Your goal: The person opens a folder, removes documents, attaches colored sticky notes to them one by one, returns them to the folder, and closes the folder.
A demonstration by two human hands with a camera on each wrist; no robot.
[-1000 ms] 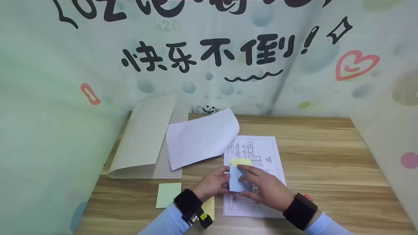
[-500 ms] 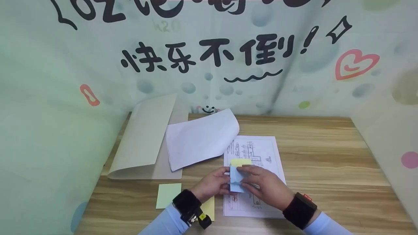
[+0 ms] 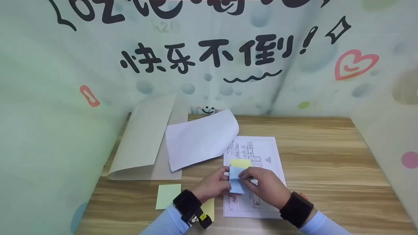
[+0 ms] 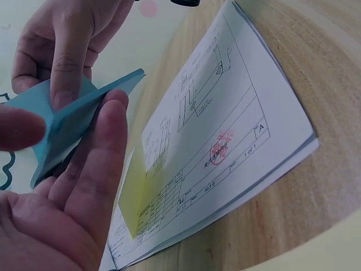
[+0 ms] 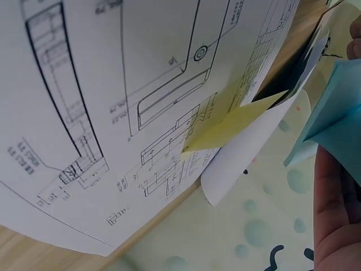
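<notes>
Blue sticky-note pad [image 3: 235,183], its square stack held up just above the paper, is grasped along its left edge by the left grip [image 3: 211,185], while thumb and curled fingers of the right grip [image 3: 269,187] pinch a sheet of it that bends away at an angle from the rest. Beneath lies a stacked, crisp-edged technical drawing [image 3: 240,210] of thin black lines with a red stamp; a yellow sticky note [image 3: 241,163] clings to it, one side lifting off the surface. Blank white sheets [image 3: 200,140] overlap the drawing's upper left corner, their far right corner curling, and rest partly on a cream card folder [image 3: 142,140] whose cover bows upward. Nearer, a flat pale-green sticky note [image 3: 167,197] lies left of the left forearm. Smooth wood-grained counter [image 3: 320,156] stretches from the drawing's right edge to the printed fabric backdrop [image 3: 310,88], creased behind.
</notes>
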